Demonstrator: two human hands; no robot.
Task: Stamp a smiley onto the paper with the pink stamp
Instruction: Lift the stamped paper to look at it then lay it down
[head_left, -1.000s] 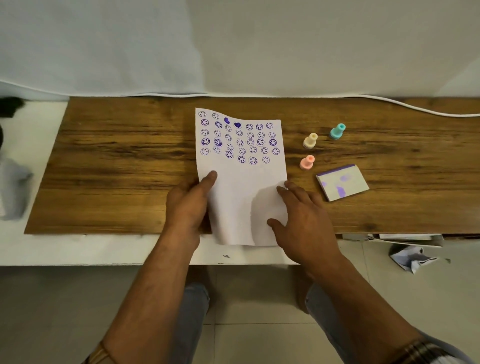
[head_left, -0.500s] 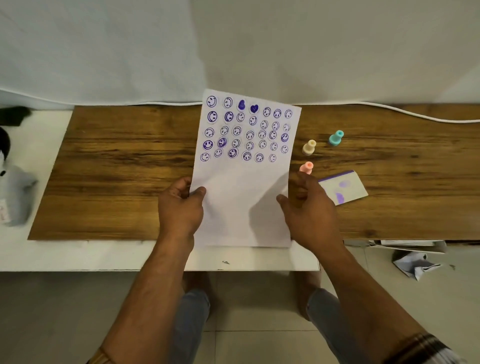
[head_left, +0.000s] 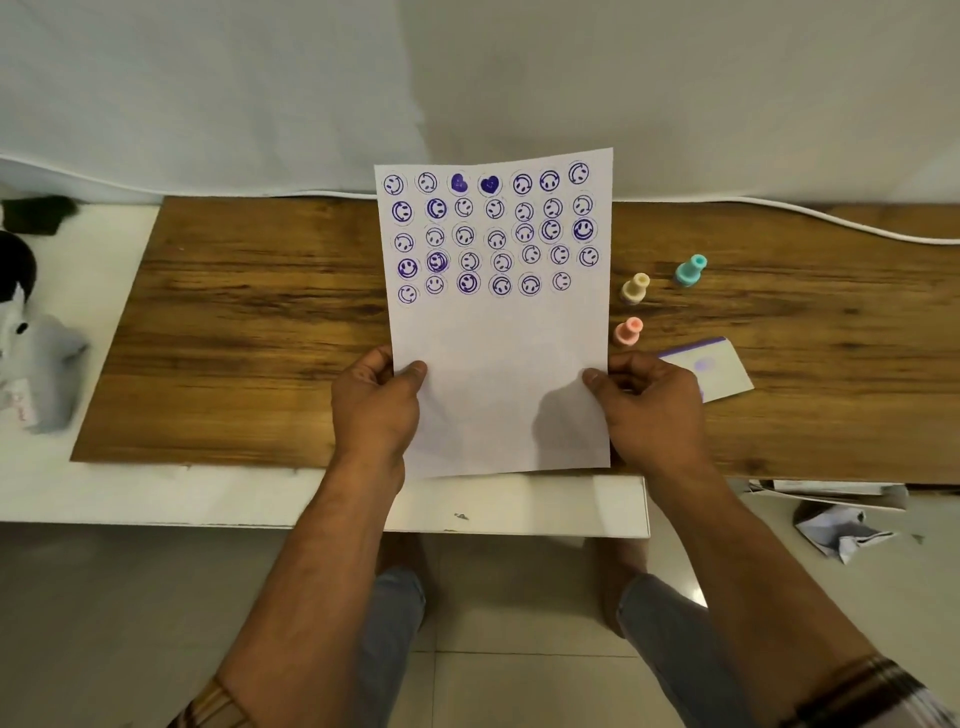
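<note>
A white sheet of paper with several rows of purple smiley prints and two hearts is held up off the wooden board, tilted toward me. My left hand pinches its lower left edge and my right hand pinches its lower right edge. The pink stamp stands upright on the board just right of the paper, above my right hand. The lower half of the paper is blank.
A cream stamp and a teal stamp stand behind the pink one. A white ink pad with purple marks lies partly behind my right hand. A white cable runs along the back. Crumpled paper lies on the floor.
Both hands have taken hold of the paper's lower edges and lifted it off the board; it now stands raised and more upright toward me.
</note>
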